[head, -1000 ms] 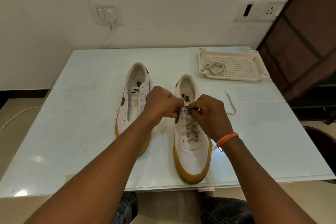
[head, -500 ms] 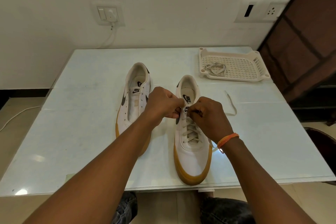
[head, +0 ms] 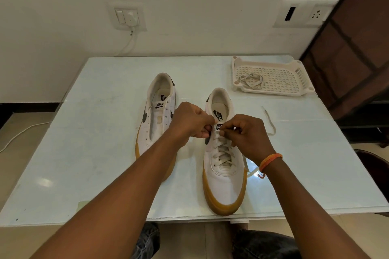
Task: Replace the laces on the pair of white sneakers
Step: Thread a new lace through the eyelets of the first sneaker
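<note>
White wall backs a pale table, bare along its left and near edges. Two sneakers stand mid-table: the unlaced one left, the laced one right (toe at the near edge). Both hands, left and right, curl and pinch its lace at the tongue. Another lace lies in the tray at the far right corner.

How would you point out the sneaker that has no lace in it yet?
Start at the pale table and find the two white sneakers side by side. The unlaced sneaker is the left one, its eyelets bare, while the laced sneaker beside it carries crisscrossed lacing under both hands.
</note>
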Tool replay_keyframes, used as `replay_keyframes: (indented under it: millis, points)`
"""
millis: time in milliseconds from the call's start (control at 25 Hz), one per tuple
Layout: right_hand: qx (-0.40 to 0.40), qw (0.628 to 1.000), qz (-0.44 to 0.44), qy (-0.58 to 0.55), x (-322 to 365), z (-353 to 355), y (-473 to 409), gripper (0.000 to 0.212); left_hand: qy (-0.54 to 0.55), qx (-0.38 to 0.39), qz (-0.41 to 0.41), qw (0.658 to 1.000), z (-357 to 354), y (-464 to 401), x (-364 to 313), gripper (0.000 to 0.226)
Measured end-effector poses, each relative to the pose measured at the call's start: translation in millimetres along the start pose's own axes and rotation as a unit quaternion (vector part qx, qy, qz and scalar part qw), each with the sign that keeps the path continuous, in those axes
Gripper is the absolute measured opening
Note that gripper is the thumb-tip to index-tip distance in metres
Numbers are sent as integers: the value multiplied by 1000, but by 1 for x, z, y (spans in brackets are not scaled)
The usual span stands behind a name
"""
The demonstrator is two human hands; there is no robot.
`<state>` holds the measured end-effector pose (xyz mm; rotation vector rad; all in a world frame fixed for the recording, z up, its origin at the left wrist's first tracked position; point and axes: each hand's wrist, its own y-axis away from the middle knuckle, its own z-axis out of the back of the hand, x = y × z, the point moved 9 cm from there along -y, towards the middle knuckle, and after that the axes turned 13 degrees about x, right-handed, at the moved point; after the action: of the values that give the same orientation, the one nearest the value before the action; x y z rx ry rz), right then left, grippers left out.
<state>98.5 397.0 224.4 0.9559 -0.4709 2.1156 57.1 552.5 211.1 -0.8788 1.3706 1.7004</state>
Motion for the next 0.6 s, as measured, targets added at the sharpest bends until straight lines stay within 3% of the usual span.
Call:
replay_keyframes:
  millis: [240, 600]
  points:
    - [-4, 996, 17, 92, 13, -6, -2, 5, 2, 2, 7, 1000, -1, 1, 1, 14]
    - [-18, 995, 29, 93, 11, -7, -2, 5, 17, 21, 7, 1000, -4, 2, 0, 16]
